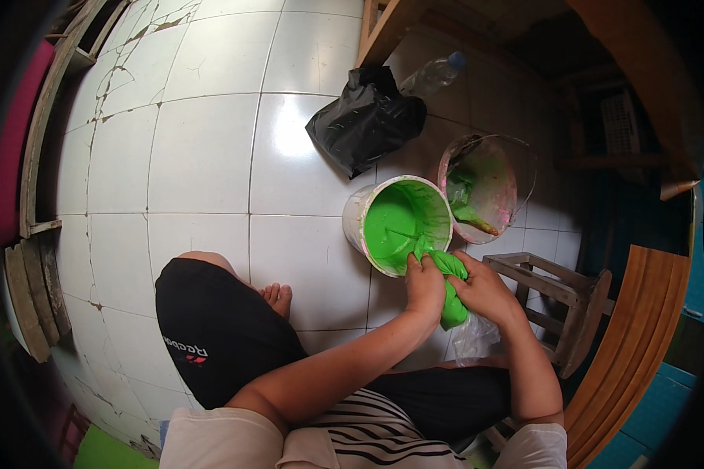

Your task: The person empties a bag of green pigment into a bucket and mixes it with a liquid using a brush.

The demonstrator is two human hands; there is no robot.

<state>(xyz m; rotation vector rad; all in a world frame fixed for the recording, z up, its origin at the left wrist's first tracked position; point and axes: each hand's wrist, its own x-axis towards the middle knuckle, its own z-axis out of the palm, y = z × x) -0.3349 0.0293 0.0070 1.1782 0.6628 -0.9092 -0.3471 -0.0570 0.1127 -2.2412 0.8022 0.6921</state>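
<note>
Green cloth (451, 291), soaked the same bright colour as the paint, is bunched between both hands just at the near rim of a white bucket (357, 221) that stands on the tiled floor (203, 156). Left hand (425, 286) is closed tight around the upper part of the cloth, knuckles up, right beside the bucket's edge. Right hand (483, 291) is wrapped around the lower part, fingers curled over it, so the two hands touch with the cloth squeezed between them. Inside the bucket lies a pool of green paint (395, 223) with smears up the wall.

Just beyond it, touching or nearly so, a second, clear bucket (508, 168) leans on its side, its inside streaked green and pink, with a stick or brush (475, 215) lying in it. Farther off on the floor sit a crumpled black plastic bag (368, 119) and a clear bottle (434, 74) next to it. A small wooden stool (562, 293) stands to the right of the hands, and a clear plastic bag (474, 338) lies under the right wrist. The person's bare foot (278, 295) rests on the tiles by the left knee.
</note>
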